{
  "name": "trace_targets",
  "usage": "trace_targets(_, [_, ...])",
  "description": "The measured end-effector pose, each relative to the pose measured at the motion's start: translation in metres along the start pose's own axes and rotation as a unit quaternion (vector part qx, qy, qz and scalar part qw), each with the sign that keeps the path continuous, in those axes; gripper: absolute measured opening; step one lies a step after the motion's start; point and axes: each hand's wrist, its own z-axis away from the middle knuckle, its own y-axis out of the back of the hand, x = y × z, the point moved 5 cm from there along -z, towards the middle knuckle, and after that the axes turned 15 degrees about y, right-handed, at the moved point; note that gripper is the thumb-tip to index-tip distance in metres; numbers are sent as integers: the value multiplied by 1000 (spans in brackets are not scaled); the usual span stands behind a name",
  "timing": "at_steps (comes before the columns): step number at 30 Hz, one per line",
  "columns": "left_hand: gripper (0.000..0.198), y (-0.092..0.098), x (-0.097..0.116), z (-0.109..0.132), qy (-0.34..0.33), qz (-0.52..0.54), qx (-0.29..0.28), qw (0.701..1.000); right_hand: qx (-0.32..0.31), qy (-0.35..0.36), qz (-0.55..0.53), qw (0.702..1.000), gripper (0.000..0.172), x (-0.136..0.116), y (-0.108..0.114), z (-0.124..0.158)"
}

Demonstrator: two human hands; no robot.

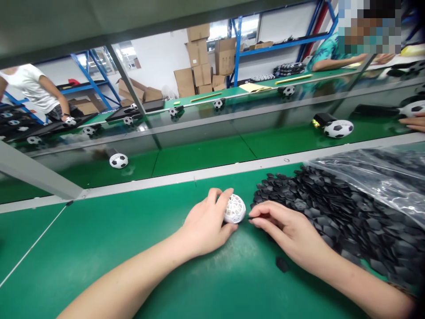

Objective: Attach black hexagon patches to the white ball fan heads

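A white openwork ball shell [236, 209] rests on the green table [159, 274], with my left hand [208, 221] closed around its left side. Just to the right of the shell, my right hand [285, 230] pinches a small black piece [251, 218] between thumb and fingertips. A narrow gap separates that piece from the shell. Behind and beyond my right hand spreads a large heap of flat black pieces [348, 212]. One loose black piece [282, 264] lies on the table below my right hand.
Clear plastic sheeting [375, 177] covers part of the heap. Past a metal rail [172, 177], a green conveyor [199, 155] carries black-and-white balls, including one at left [118, 161] and one at right [338, 128]. People sit or stand across the line; another person's hand [413, 122] shows at right.
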Motion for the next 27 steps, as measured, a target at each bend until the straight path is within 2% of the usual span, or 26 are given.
trace_targets(2, [67,0,1,0,-3,2,3,1000,-12,-27,-32,999,9,0,-5,1])
trace_targets(10, [70,0,5,2,-19,23,-6,1000,-29,1,-23,999,13,-3,-12,-3])
trace_targets(14, [71,0,6,2,-27,28,-3,999,-10,30,-11,999,11,-6,-11,-5])
trace_targets(21, [61,1,8,3,-38,36,5,999,2,32,-17,999,11,-8,-11,-7])
trace_targets(27, [57,2,9,1,-37,57,15,998,2,-16,6,1000,10,-5,-12,-6])
